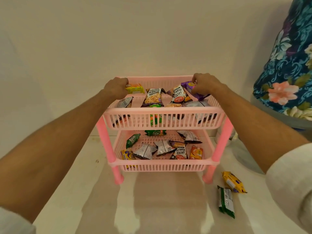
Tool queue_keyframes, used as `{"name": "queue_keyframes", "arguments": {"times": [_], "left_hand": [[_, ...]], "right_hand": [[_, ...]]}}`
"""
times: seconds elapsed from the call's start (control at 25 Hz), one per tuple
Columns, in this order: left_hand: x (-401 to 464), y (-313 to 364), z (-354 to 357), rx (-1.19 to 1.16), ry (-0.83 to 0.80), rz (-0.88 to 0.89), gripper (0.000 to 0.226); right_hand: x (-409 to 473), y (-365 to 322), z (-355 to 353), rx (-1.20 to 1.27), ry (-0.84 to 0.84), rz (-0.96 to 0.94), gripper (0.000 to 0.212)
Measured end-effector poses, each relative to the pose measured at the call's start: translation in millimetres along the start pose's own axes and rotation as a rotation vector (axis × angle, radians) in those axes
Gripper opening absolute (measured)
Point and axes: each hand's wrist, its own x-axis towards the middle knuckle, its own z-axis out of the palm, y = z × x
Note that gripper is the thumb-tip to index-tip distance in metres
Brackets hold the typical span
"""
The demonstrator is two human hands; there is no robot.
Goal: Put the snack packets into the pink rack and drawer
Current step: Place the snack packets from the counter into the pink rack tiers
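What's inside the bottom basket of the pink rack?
The bottom basket holds snack packets: green ones, silver ones, salted peanuts, an orange one. The top basket hides its back part.

Pink slatted plastic two-tier rack on pale worktop; packets in both tiers. Yellow packet, green-silver packet on worktop, right-front of rack.

home: floral bedding, pink snack rack, plain wall.
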Motion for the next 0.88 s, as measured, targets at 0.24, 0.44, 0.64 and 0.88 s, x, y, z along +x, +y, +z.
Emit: {"name": "queue_keyframes", "arguments": {"times": [0.24, 0.44, 0.64, 0.88], "left_hand": [[16, 0, 9, -0.02, -0.128, 0.032, 0.045], [10, 8, -6, -0.185, -0.033, 0.041, 0.045], [-36, 32, -41, -0.348, 0.225, 0.202, 0.036], [-135, 74, -48, -0.455, 0.436, 0.426, 0.033]], "right_hand": [[13, 6, 8, -0.082, -0.055, 0.013, 0.052], [10, 9, 1, -0.039, 0.052, 0.008, 0.043], [-25, -3, -21, 0.102, 0.304, -0.024, 0.042], [-113, -37, -27, 0.244, 0.505, -0.2, 0.039]]}}
